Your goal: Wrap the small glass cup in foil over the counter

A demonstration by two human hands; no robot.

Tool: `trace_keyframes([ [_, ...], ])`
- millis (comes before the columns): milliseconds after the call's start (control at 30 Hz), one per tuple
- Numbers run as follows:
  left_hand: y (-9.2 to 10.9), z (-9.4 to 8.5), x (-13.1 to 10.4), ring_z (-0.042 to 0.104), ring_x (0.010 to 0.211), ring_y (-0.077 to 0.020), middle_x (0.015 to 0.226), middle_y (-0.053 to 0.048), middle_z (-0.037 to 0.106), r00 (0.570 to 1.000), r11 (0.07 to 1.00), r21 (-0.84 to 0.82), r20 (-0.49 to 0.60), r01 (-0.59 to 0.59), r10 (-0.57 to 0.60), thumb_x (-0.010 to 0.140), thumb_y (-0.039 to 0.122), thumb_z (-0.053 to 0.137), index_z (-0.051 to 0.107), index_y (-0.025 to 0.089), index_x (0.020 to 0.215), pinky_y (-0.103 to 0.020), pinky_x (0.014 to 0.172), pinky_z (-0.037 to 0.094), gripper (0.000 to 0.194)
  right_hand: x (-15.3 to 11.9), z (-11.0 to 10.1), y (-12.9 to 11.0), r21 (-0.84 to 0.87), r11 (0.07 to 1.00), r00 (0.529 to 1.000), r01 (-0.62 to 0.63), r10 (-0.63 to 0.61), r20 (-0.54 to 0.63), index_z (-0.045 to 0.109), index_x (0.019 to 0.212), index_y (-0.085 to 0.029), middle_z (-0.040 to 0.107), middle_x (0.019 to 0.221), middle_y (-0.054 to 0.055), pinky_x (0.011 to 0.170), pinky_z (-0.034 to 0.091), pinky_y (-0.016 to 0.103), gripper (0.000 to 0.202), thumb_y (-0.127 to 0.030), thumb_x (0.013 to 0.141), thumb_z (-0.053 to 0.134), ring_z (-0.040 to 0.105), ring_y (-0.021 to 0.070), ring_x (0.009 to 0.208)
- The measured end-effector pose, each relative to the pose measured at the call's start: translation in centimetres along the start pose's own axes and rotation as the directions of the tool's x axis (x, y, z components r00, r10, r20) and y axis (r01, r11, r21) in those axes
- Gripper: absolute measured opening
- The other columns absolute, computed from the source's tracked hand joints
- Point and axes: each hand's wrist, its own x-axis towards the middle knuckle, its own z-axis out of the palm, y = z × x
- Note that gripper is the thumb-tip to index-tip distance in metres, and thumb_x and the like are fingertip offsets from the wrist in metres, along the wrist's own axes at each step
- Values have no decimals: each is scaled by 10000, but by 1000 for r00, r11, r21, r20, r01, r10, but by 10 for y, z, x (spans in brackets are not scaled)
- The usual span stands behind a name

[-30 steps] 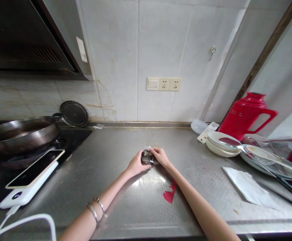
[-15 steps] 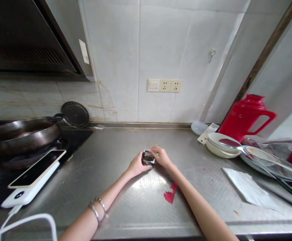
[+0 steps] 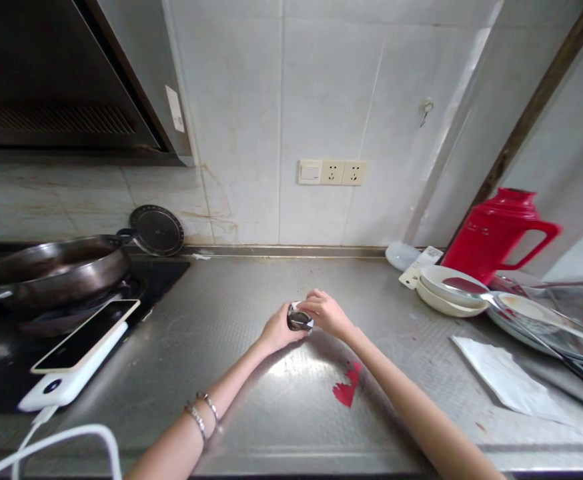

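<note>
My left hand (image 3: pixel 277 330) is wrapped round a small dark, round container (image 3: pixel 300 321), held low over the steel counter. The container's round top faces me, with a whitish or silvery piece along its edge. From the other side my right hand (image 3: pixel 328 313) reaches over that edge, its fingers bent and pressed together at the whitish piece. What those fingertips pinch is too small to make out. A torn red scrap (image 3: pixel 347 387) lies on the counter by my right forearm.
At left, a pan (image 3: pixel 56 267) sits on the black stove, with a phone (image 3: pixel 89 337) on a white device (image 3: pixel 46 393) in front. Stacked bowls (image 3: pixel 446 300), a red thermos jug (image 3: pixel 496 233), a pan lid and a white tissue (image 3: pixel 506 380) lie at right.
My right hand has shifted slightly over the container's edge, and its forearm has moved off the red scrap, baring more of it. The whole view has moved a little.
</note>
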Motion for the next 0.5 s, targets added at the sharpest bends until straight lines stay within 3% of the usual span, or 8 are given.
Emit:
trace_keyframes([
  [100,0,-1,0,626,935,-234,1032,-42,663,1000,1000,-4,-8,-7,7,559,332,791,509,222,1134,-336,811,469,650,5,-11,-5,-59,987,973,151,-138,188,685,893,-187,669,811,79,765,424,279,203,-173,903,483,583,174,842],
  [233,0,-2,-1,626,942,-235,1050,-52,661,1000,1000,-1,1,-8,8,559,343,793,505,219,1147,-333,811,468,667,10,-24,-8,-106,962,914,251,-200,352,649,814,-172,657,793,69,833,410,306,223,-127,898,447,594,162,816],
  [500,1,-1,0,625,961,-227,1068,-44,663,1000,1000,-26,-13,2,-3,536,287,805,504,213,1159,-336,842,469,696,4,-37,-8,-112,949,865,295,-216,453,637,910,-164,681,934,89,934,397,361,205,-86,793,488,595,185,976],
])
